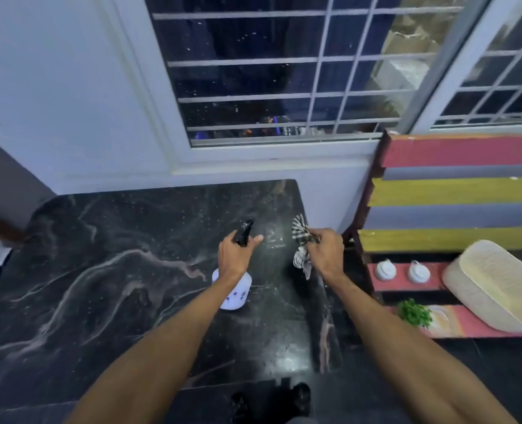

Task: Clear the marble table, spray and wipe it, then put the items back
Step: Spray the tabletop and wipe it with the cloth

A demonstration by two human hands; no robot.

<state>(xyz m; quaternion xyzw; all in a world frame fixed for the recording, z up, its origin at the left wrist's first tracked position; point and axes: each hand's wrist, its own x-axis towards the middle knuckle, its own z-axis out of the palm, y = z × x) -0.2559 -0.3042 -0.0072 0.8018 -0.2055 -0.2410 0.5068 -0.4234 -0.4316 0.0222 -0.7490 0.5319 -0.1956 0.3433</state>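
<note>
Two hands are out in the middle of the frame. What does each one have?

Left hand (237, 255) is clenched round the neck of a spray bottle (233, 290), just under its black head, with one finger (258, 238) sticking out past it. Right hand (325, 250) is bunched tight on a checked cloth (302, 234), and the ends hang out above and below the fist.

Where are they over the table?

Both are above the right part of the dark marble table (100, 270), which fills the lower left and centre. The bottle sits left of the cloth with a small gap between them. I cannot tell whether the bottle's base touches the stone.

Anything inside the bottle?

Its body is white and not see-through, so the contents are hidden.

And the other containers?

At the right edge stands a bench (455, 191) with pink, yellow and grey slats. On its pink seat slat, two small white jars (385, 269) (418, 272) stand side by side with their lids on, so what they hold is out of sight. A pale woven basket (498, 289) lies tilted just right of them, and I cannot make out anything in it. A small green plant (414, 312) sits below the jars, near the basket's lower end.

And higher up?

A barred window (269, 71) fills the upper centre, dark behind the glass.
</note>
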